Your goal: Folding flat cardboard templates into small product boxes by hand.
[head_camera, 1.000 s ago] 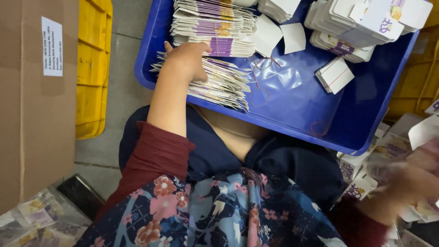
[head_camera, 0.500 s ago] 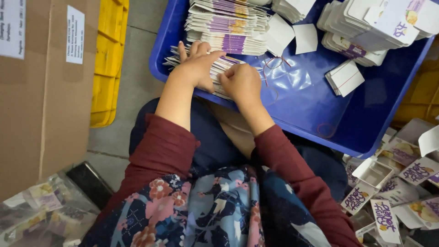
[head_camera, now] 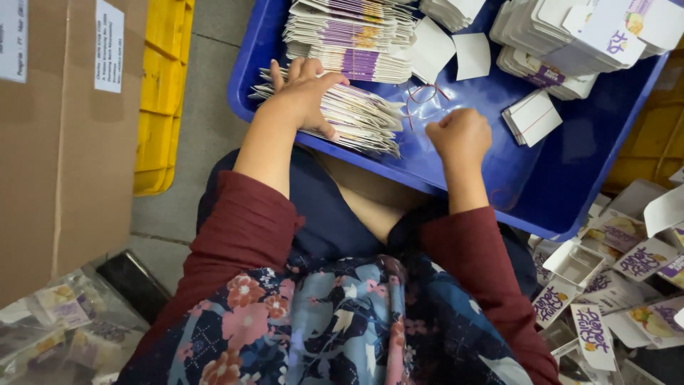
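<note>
**Left hand flat on the card stack, right hand fisted over the tray**

Nearest the camera, a flowered apron and dark red sleeves fill the lower frame. To the person's right, folded white-and-purple cartons [head_camera: 605, 285] lie loose in a heap; to the left sits a clear bag of packets [head_camera: 57, 328] beside a brown cardboard box [head_camera: 64, 142].

Further out, a blue tray [head_camera: 484, 171] rests across the lap. The right hand [head_camera: 462, 135] hovers over the tray's bare floor, fingers curled shut into a loose fist; whether it pinches anything I cannot tell. Thin red rubber bands [head_camera: 420, 96] lie on the tray just left of it.

The left hand [head_camera: 303, 93] lies spread and open, palm down, pressing on a fanned stack of flat cards [head_camera: 356, 117] at the tray's near left corner. The two hands are well apart.

Beyond that, a second, taller pile of purple-striped cards [head_camera: 349, 39] touches the left fingertips' side. A small banded bundle [head_camera: 531, 117] sits right of the fist, and further stacks of white cards [head_camera: 563, 36] fill the far right corner. A yellow crate [head_camera: 160, 93] stands left of the tray.
</note>
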